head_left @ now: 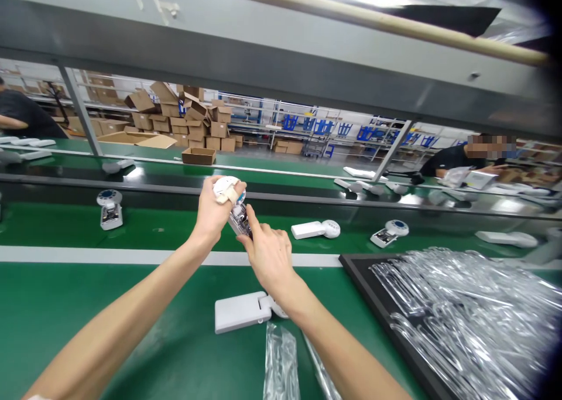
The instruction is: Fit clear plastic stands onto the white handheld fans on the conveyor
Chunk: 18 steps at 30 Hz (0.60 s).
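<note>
Above the green bench, my left hand [212,208] is closed around the round head of a white handheld device [240,219]. Its narrow body is open, with dark and metallic inner parts showing. My right hand [271,253] grips the lower body, with the index finger along its side and the thumb near its end. A pale wrap or band shows on a finger of my left hand. Below my right wrist lies a closed white device [243,312], its round head partly hidden by the forearm. A clear plastic sleeve [281,362] lies close to it.
At right, a black tray [369,297] holds many clear plastic pieces. Similar devices lie along the green belt, one open unit [109,209] at left and a closed one [315,229] ahead. A metal shelf [263,60] spans overhead. Beyond, a person [456,157] sits at right.
</note>
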{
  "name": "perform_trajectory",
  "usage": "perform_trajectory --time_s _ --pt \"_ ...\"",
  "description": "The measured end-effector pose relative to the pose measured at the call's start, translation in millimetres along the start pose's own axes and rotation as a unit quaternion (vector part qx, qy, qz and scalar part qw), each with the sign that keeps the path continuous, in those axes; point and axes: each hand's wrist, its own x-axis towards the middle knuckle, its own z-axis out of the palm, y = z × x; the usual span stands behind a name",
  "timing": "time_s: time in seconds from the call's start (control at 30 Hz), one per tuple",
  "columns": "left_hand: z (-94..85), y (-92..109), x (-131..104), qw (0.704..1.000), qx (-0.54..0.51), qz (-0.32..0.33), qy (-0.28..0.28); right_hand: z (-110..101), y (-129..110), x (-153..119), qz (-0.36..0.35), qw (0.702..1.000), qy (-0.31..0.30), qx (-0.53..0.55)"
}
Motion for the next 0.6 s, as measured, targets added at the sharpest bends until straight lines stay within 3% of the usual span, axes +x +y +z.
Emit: perform_trajectory --time_s 0.1,0.2,0.33,0.4,0.47,0.53,0.6 --pt "-0.9 5.5 -2.6 0.996 -0.063 -0.066 -0.003 17.2 13.2 -2.8 -0.017 0.994 0.013 0.107" --pt "-1.6 0.8 -10.7 0.986 -0.142 -0.079 -0.023 30.2 26.7 -6.2 -0.035 0.982 0.046 0.179" --pt "-0.4 -13.4 -27.3 0.955 -0.195 -0.182 -0.130 19.9 31.9 -11.8 -0.072 0.981 0.097 0.152" --pt "2.9 -17.2 -32.2 0.950 -0.165 -0.234 -0.122 10.0 31.7 -9.7 -0.074 0.977 0.097 0.174" --pt "9.3 -17.2 -35.3 0.961 -0.138 -0.226 -0.081 3.2 34.1 -2.0 -0.012 0.959 0.112 0.258" --pt "17.5 -14.1 -39.8 0.974 -0.118 -0.182 -0.066 1.0 40.0 8.7 0.094 0.919 0.149 0.354" --pt "25.6 -10.0 -47.1 0.982 -0.107 -0.146 -0.062 2.6 47.4 17.9 0.155 0.883 0.184 0.404"
